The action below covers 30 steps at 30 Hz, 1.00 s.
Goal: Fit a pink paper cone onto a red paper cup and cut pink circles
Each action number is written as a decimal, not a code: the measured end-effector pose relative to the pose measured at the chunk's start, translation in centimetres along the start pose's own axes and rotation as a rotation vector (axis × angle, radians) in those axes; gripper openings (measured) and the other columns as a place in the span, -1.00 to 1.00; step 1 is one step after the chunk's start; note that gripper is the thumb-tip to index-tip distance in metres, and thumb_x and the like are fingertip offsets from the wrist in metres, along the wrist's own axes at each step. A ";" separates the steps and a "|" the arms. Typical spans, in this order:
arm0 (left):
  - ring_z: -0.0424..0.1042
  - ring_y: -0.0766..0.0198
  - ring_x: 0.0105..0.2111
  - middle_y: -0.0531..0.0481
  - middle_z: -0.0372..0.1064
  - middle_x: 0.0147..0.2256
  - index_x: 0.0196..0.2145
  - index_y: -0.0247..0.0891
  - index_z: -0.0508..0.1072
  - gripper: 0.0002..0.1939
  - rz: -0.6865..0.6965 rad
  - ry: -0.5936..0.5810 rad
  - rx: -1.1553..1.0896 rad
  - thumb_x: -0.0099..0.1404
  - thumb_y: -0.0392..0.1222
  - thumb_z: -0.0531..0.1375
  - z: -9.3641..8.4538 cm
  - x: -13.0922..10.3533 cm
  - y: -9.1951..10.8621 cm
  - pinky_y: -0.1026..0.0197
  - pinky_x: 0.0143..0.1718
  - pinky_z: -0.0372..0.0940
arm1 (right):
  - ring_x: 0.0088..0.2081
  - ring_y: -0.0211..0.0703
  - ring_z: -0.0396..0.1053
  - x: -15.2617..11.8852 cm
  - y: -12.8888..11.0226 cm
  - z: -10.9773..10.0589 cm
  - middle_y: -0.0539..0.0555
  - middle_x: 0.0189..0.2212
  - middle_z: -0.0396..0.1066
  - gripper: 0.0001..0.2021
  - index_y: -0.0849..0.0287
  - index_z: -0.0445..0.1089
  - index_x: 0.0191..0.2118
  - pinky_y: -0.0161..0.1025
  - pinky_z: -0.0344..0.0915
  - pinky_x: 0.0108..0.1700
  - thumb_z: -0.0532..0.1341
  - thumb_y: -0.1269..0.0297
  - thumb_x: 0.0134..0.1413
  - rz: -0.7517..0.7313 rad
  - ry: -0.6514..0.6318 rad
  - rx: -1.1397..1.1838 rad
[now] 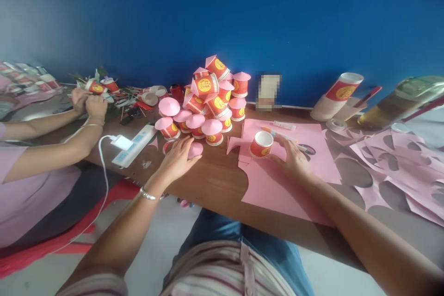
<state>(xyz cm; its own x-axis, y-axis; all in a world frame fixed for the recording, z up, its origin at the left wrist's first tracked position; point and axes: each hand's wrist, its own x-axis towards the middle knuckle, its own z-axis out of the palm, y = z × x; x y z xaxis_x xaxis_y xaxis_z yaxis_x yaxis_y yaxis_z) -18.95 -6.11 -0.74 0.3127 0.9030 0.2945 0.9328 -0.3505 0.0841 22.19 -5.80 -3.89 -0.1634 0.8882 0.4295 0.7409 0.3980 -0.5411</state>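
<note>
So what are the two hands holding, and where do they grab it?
The right hand grips the red paper cup by its side. The left hand rests on a pink paper cone, fingers at its edge; a real grip cannot be told.

pixelated card [268,91] at wall; cup print unreadable; co-worker's body cut off left

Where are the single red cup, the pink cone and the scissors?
red cup [261,144], head view, on its red side wall.
pink cone [195,149], head view, on its rounded top beside the left hand.
scissors [307,149], head view, on the dark handle loop.
</note>
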 end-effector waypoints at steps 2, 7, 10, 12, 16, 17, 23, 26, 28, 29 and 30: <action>0.36 -0.25 0.26 -0.41 0.33 0.28 0.30 -0.42 0.28 -0.38 -0.014 -0.077 0.029 0.42 0.00 0.23 0.2 0.2 0.1 -0.21 0.24 0.33 | 0.15 0.23 0.46 -0.1 -0.2 0.0 0.28 0.19 0.46 -0.41 0.12 0.29 0.28 0.12 0.40 0.18 0.20 -0.12 0.29 0.012 0.007 -0.011; 0.47 -0.22 0.13 -0.34 0.50 0.13 0.21 -0.41 0.41 -0.53 -0.002 -0.135 0.097 0.43 -0.13 0.21 -0.2 0.3 1.0 -0.24 0.27 0.24 | 0.13 0.23 0.47 -0.1 -0.6 -0.2 0.29 0.16 0.48 -0.40 0.13 0.28 0.30 0.13 0.40 0.18 0.22 -0.09 0.29 0.040 0.013 -0.039; 0.52 -0.16 0.05 -0.26 0.57 0.01 0.17 -0.34 0.45 -0.57 -0.016 -0.102 0.059 0.38 -0.22 0.23 -0.7 0.0 1.4 -0.22 0.26 0.25 | 0.12 0.24 0.48 0.0 -0.3 -0.1 0.30 0.13 0.50 -0.39 0.15 0.27 0.31 0.13 0.41 0.16 0.21 -0.09 0.29 0.008 0.014 -0.043; 0.53 -0.13 0.03 -0.23 0.57 0.00 0.18 -0.30 0.45 -0.56 -0.029 -0.081 0.004 0.37 -0.21 0.24 -1.0 -0.2 1.7 -0.17 0.19 0.32 | 0.11 0.23 0.48 0.1 0.0 -0.1 0.30 0.12 0.51 -0.40 0.16 0.26 0.32 0.13 0.42 0.14 0.19 -0.08 0.30 -0.022 0.034 -0.047; 0.50 -0.06 0.08 -0.19 0.51 0.10 0.21 -0.24 0.41 -0.54 -0.038 -0.050 -0.108 0.39 -0.15 0.23 -1.2 -0.3 2.4 -0.04 0.10 0.41 | 0.12 0.22 0.47 0.1 0.1 -0.1 0.28 0.13 0.50 -0.42 0.14 0.25 0.32 0.12 0.43 0.13 0.21 0.00 0.29 -0.049 0.048 -0.067; 0.48 -0.07 0.11 -0.19 0.49 0.13 0.22 -0.24 0.40 -0.53 -0.032 -0.049 -0.114 0.39 -0.13 0.24 -1.1 -0.3 2.5 -0.04 0.11 0.40 | 0.13 0.22 0.47 0.1 0.1 -0.2 0.28 0.13 0.50 -0.43 0.14 0.26 0.32 0.12 0.43 0.13 0.21 0.02 0.29 -0.054 0.050 -0.068; 0.33 -0.28 0.24 -0.29 0.34 0.28 0.31 -0.32 0.28 -0.30 -0.074 -0.178 -0.061 0.33 0.02 0.30 -1.2 -0.4 2.2 -0.24 0.23 0.31 | 0.09 0.22 0.49 0.1 0.2 -0.3 0.27 0.07 0.53 -0.45 0.14 0.25 0.32 0.12 0.44 0.11 0.21 0.09 0.28 -0.070 0.073 -0.066; 0.39 -0.22 0.20 -0.26 0.43 0.18 0.31 -0.29 0.27 -0.35 -0.100 -0.233 -0.094 0.33 -0.09 0.26 -1.6 -0.4 2.4 -0.21 0.18 0.34 | 0.08 0.22 0.49 0.2 0.4 -0.3 0.26 0.05 0.53 -0.45 0.12 0.25 0.32 0.13 0.45 0.09 0.21 0.13 0.27 -0.068 0.075 -0.062; 0.43 -0.14 0.16 -0.22 0.46 0.13 0.28 -0.25 0.30 -0.42 -0.090 -0.240 -0.137 0.33 -0.15 0.24 -1.8 -0.3 2.7 -0.15 0.15 0.36 | 0.08 0.22 0.49 0.2 0.4 -0.4 0.26 0.05 0.53 -0.46 0.12 0.24 0.32 0.14 0.45 0.09 0.21 0.16 0.27 -0.072 0.076 -0.057; 0.45 -0.11 0.13 -0.20 0.47 0.10 0.24 -0.23 0.34 -0.46 -0.081 -0.241 -0.159 0.32 -0.17 0.23 -1.9 -0.2 2.9 -0.12 0.12 0.38 | 0.08 0.21 0.49 0.2 0.4 -0.4 0.26 0.05 0.53 -0.46 0.12 0.24 0.32 0.14 0.45 0.09 0.21 0.17 0.27 -0.075 0.073 -0.055; 0.48 -0.08 0.09 -0.17 0.48 0.06 0.19 -0.21 0.38 -0.51 -0.071 -0.240 -0.179 0.32 -0.18 0.23 -1.9 -0.1 3.1 -0.09 0.09 0.39 | 0.08 0.21 0.49 0.2 0.4 -0.5 0.26 0.06 0.53 -0.45 0.12 0.24 0.33 0.14 0.45 0.09 0.21 0.17 0.26 -0.077 0.068 -0.054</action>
<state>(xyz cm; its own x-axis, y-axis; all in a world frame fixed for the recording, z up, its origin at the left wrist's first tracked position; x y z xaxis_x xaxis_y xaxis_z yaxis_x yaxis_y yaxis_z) -16.37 -7.74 1.33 0.3008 0.9524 0.0501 0.9142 -0.3029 0.2693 22.79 -5.56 -3.71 -0.1785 0.8370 0.5172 0.7620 0.4502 -0.4655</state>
